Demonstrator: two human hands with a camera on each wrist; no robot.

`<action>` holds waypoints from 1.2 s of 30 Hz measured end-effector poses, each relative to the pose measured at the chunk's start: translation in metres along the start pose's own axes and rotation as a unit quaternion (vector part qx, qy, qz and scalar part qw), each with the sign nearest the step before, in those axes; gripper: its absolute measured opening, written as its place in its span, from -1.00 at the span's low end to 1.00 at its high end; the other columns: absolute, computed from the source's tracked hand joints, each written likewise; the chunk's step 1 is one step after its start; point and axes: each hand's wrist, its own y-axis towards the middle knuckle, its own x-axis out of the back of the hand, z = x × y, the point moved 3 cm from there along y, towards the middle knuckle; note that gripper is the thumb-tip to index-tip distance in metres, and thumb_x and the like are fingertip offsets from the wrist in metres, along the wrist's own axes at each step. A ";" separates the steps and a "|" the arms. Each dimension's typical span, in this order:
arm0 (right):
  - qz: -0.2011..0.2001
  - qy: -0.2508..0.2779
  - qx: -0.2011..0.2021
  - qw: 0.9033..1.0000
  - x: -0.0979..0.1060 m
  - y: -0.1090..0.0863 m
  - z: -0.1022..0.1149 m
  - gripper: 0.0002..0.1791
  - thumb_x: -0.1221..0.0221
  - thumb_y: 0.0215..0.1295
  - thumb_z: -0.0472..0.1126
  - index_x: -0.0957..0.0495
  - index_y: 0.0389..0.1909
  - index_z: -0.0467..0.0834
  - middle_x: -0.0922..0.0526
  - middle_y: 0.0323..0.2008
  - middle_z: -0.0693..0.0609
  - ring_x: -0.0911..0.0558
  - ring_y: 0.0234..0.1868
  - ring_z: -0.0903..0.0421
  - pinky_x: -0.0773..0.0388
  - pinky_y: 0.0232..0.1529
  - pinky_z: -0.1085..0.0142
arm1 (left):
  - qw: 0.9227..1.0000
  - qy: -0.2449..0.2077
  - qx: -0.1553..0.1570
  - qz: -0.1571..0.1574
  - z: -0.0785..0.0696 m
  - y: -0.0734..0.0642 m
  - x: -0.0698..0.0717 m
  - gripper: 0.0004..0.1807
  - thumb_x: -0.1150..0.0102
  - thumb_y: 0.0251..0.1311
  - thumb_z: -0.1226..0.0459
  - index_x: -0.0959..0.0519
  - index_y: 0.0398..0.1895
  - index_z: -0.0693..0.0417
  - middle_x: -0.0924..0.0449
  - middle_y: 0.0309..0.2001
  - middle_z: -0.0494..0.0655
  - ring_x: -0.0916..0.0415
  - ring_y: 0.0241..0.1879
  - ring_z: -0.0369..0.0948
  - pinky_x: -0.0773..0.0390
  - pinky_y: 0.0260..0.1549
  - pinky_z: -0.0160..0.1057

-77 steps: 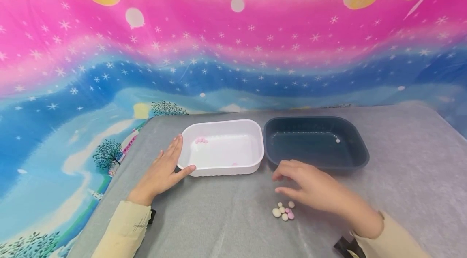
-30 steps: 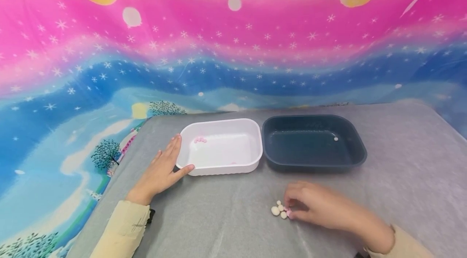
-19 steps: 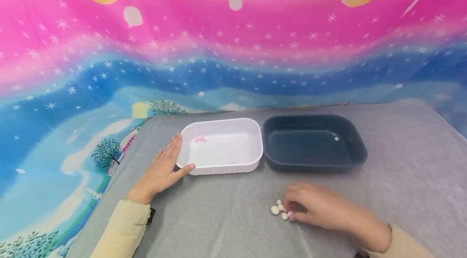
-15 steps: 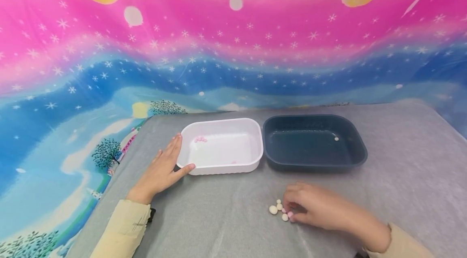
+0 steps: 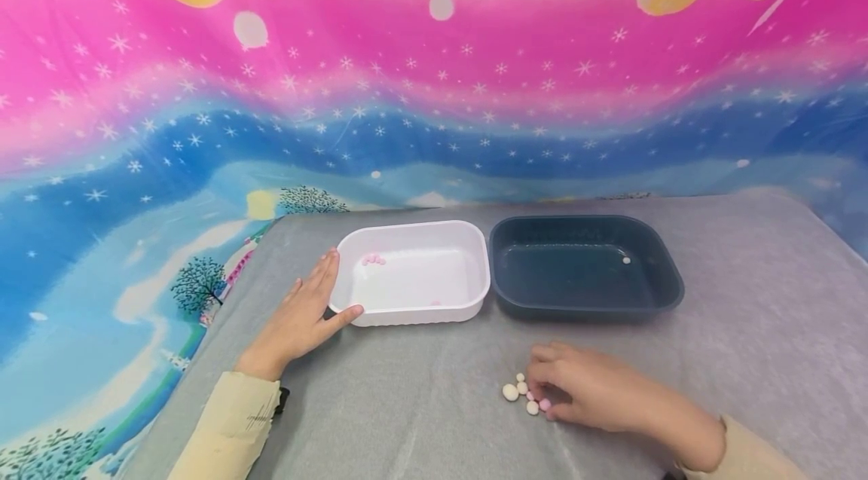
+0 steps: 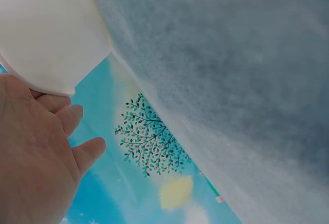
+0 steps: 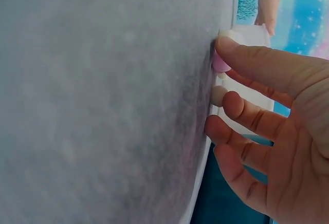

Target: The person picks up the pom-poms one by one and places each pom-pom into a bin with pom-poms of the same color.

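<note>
My left hand (image 5: pixel 301 325) lies along the left end of the white tub (image 5: pixel 410 314), fingers straight and the thumb on its front rim. In the left wrist view its fingertips touch the tub's wall. Low over the grey cloth, my right hand (image 5: pixel 597 389) has curled fingers at a small heap of balls. Its thumb and index finger are around a pink ball (image 5: pixel 545 405), the thumb tip against it in the right wrist view. A smaller pink ball (image 5: pixel 531 395) is beside the index fingertip. Several cream balls, the largest (image 5: pixel 511 392) at the left, lie close by.
A dark tub (image 5: pixel 586 307) stands just right of the white one, with one whitish ball (image 5: pixel 627 260) inside. Several pink balls (image 5: pixel 374 260) lie in the white tub. Grey cloth (image 5: pixel 407 405) covers the table; a printed curtain (image 5: pixel 434 88) hangs behind.
My right hand has come down from in front of the dark tub to the heap. The larger pink ball and the nearest cream ball have shifted slightly toward me. The left hand stays put.
</note>
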 end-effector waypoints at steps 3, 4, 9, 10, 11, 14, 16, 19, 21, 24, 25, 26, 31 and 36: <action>0.001 0.003 -0.003 1.000 0.000 0.000 -0.001 -0.64 -0.45 -0.03 -0.11 -0.40 -0.51 0.26 -0.34 -0.36 0.37 -0.37 -0.25 0.39 -0.38 -0.31 0.43 | 1.000 -0.002 0.001 0.000 0.000 0.000 0.001 0.10 0.03 0.30 -0.31 0.28 0.61 0.10 0.28 0.63 0.05 0.22 0.60 0.06 0.07 0.44 0.36; 0.000 0.003 -0.003 1.000 0.000 0.000 -0.001 -0.64 -0.46 -0.03 -0.10 -0.41 -0.52 0.26 -0.34 -0.36 0.37 -0.37 -0.25 0.39 -0.38 -0.32 0.44 | 1.000 -0.002 0.001 0.000 0.000 0.000 0.001 0.10 0.03 0.31 -0.31 0.28 0.61 0.10 0.28 0.63 0.05 0.22 0.60 0.06 0.07 0.44 0.36; -0.001 -0.005 -0.001 1.000 0.001 0.000 -0.002 -0.65 -0.49 -0.09 -0.07 -0.44 -0.53 0.26 -0.33 -0.37 0.37 -0.36 -0.28 0.40 -0.35 -0.35 0.45 | 1.000 -0.002 -0.001 0.003 -0.001 0.001 0.002 0.09 0.03 0.31 -0.30 0.28 0.61 0.11 0.28 0.63 0.05 0.23 0.60 0.05 0.07 0.44 0.36; -0.002 -0.007 0.000 1.000 0.001 0.000 -0.002 -0.65 -0.50 -0.10 -0.07 -0.44 -0.53 0.26 -0.33 -0.37 0.37 -0.36 -0.28 0.40 -0.35 -0.36 0.45 | 1.000 -0.002 -0.001 0.003 -0.001 0.001 0.002 0.09 0.03 0.31 -0.30 0.28 0.61 0.11 0.28 0.63 0.05 0.23 0.60 0.05 0.06 0.44 0.36; -0.002 -0.008 0.000 1.000 0.001 0.000 -0.001 -0.65 -0.50 -0.10 -0.06 -0.45 -0.53 0.26 -0.33 -0.37 0.37 -0.36 -0.28 0.40 -0.34 -0.36 0.45 | 1.000 -0.002 -0.001 0.003 -0.002 0.001 0.002 0.09 0.03 0.31 -0.30 0.27 0.61 0.11 0.28 0.63 0.05 0.23 0.60 0.05 0.06 0.44 0.36; -0.002 -0.011 0.000 1.000 0.002 0.000 -0.001 -0.65 -0.49 -0.09 -0.06 -0.45 -0.53 0.26 -0.33 -0.37 0.37 -0.37 -0.27 0.40 -0.36 -0.36 0.43 | 1.000 -0.002 -0.001 0.003 -0.002 0.001 0.002 0.09 0.03 0.31 -0.31 0.27 0.61 0.11 0.27 0.63 0.05 0.23 0.60 0.05 0.06 0.44 0.35; -0.004 -0.010 0.002 1.000 0.002 -0.001 -0.001 -0.67 -0.49 -0.07 -0.06 -0.45 -0.53 0.26 -0.34 -0.36 0.37 -0.38 -0.26 0.40 -0.37 -0.35 0.42 | 1.000 -0.001 -0.002 0.002 -0.002 0.001 0.003 0.09 0.03 0.31 -0.30 0.27 0.61 0.11 0.26 0.63 0.06 0.22 0.60 0.06 0.06 0.44 0.35; -0.005 -0.007 0.004 1.000 0.002 -0.001 -0.001 -0.69 -0.47 -0.05 -0.05 -0.46 -0.51 0.26 -0.34 -0.36 0.38 -0.38 -0.26 0.40 -0.39 -0.33 0.41 | 1.000 -0.001 -0.003 0.002 -0.002 0.001 0.002 0.09 0.03 0.31 -0.30 0.26 0.61 0.11 0.26 0.63 0.05 0.21 0.60 0.06 0.06 0.44 0.36; -0.006 -0.003 0.004 1.000 0.002 0.000 -0.001 -0.70 -0.47 -0.04 -0.04 -0.47 -0.51 0.26 -0.35 -0.36 0.38 -0.38 -0.26 0.41 -0.40 -0.33 0.41 | 1.000 -0.002 -0.003 0.001 -0.002 0.001 0.002 0.09 0.03 0.31 -0.30 0.26 0.61 0.11 0.25 0.63 0.06 0.21 0.60 0.06 0.06 0.43 0.36; -0.007 0.005 0.003 1.000 0.003 0.000 -0.001 -0.71 -0.46 -0.03 -0.04 -0.47 -0.51 0.25 -0.35 -0.37 0.37 -0.36 -0.27 0.41 -0.40 -0.32 0.41 | 1.000 -0.003 -0.003 0.001 -0.001 0.001 0.002 0.09 0.04 0.31 -0.31 0.26 0.61 0.10 0.26 0.63 0.06 0.22 0.60 0.05 0.06 0.43 0.36; -0.007 0.007 0.003 1.000 0.004 0.000 -0.001 -0.71 -0.46 -0.03 -0.04 -0.48 -0.52 0.24 -0.35 -0.37 0.37 -0.36 -0.27 0.42 -0.40 -0.32 0.42 | 1.000 -0.003 -0.002 0.001 -0.001 0.001 0.002 0.09 0.03 0.31 -0.31 0.27 0.61 0.10 0.26 0.63 0.06 0.22 0.60 0.05 0.06 0.43 0.36; -0.008 0.010 0.003 1.000 0.004 0.000 -0.001 -0.72 -0.45 -0.02 -0.04 -0.48 -0.52 0.24 -0.35 -0.37 0.37 -0.36 -0.28 0.42 -0.40 -0.32 0.42 | 1.000 -0.004 -0.003 0.000 -0.001 0.001 0.002 0.09 0.03 0.31 -0.31 0.27 0.61 0.10 0.26 0.63 0.06 0.22 0.60 0.05 0.06 0.43 0.37; -0.012 0.020 0.011 1.000 0.005 0.000 0.000 -0.71 -0.45 -0.01 -0.06 -0.46 -0.53 0.22 -0.37 -0.38 0.38 -0.35 -0.28 0.43 -0.39 -0.31 0.44 | 1.000 -0.003 -0.004 -0.004 0.000 0.001 0.002 0.09 0.03 0.31 -0.31 0.26 0.61 0.10 0.26 0.63 0.05 0.21 0.60 0.05 0.05 0.44 0.36; -0.007 0.035 0.020 0.999 0.005 0.001 -0.001 -0.72 -0.44 0.03 -0.07 -0.47 -0.50 0.21 -0.37 -0.38 0.37 -0.37 -0.28 0.42 -0.39 -0.30 0.47 | 1.000 -0.004 -0.005 -0.007 0.000 0.000 0.001 0.10 0.03 0.30 -0.32 0.25 0.61 0.11 0.25 0.63 0.06 0.21 0.60 0.05 0.04 0.44 0.35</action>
